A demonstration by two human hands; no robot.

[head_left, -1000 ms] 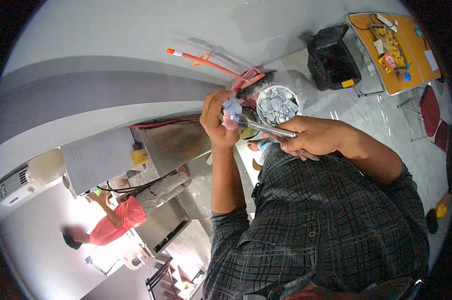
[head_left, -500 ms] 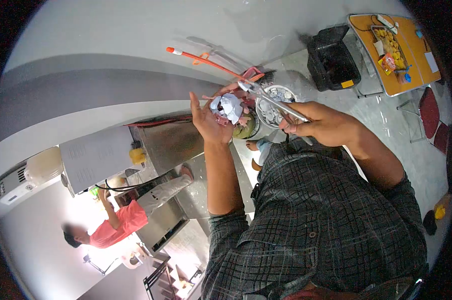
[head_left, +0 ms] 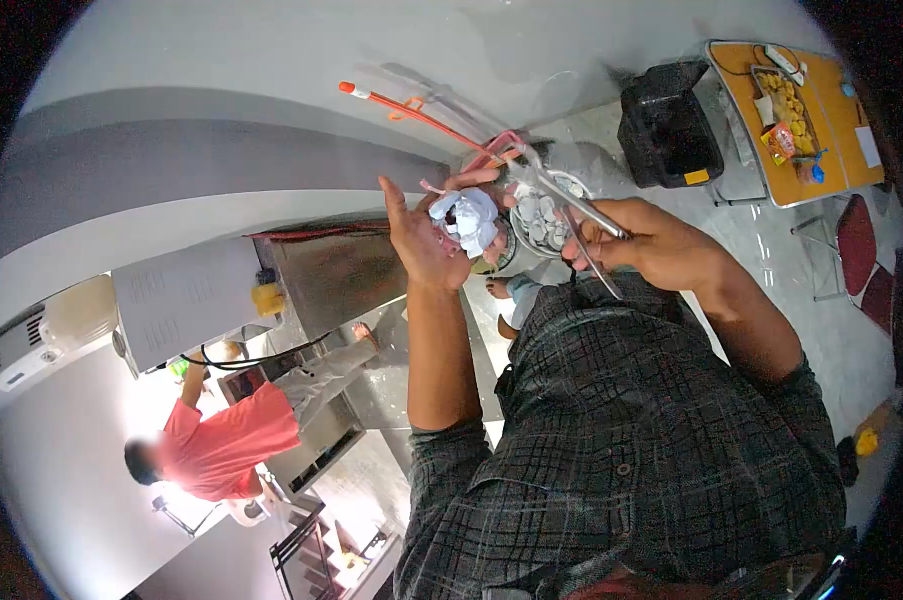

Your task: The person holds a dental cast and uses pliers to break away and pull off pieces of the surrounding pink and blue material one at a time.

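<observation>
My left hand (head_left: 429, 245) is palm up, thumb raised, with a crumpled white and pale blue wad (head_left: 474, 222) resting in it. Small pinkish bits show around the wad, and part of the fingers is hidden behind it. My right hand (head_left: 646, 245) is closed round long metal tongs (head_left: 576, 198), whose far ends point toward the wall. Below the tongs stands a white bucket (head_left: 583, 185) holding several pale, flat pieces (head_left: 539, 222). The tongs pass over this bucket, and the wad is just left of it.
An orange-handled stick (head_left: 411, 110) leans at the wall near a pink dustpan-like thing (head_left: 499, 150). A black open bin (head_left: 671, 135) stands beside a wooden table (head_left: 831, 130) with a tray of yellow pieces (head_left: 786, 105). A person in a red shirt (head_left: 236, 435) is at the left, near a metal cabinet (head_left: 336, 280).
The wad and my left hand have shifted slightly right. The tongs have tilted, their two arms now spread further apart in view. The person in red has turned and moved an arm.
</observation>
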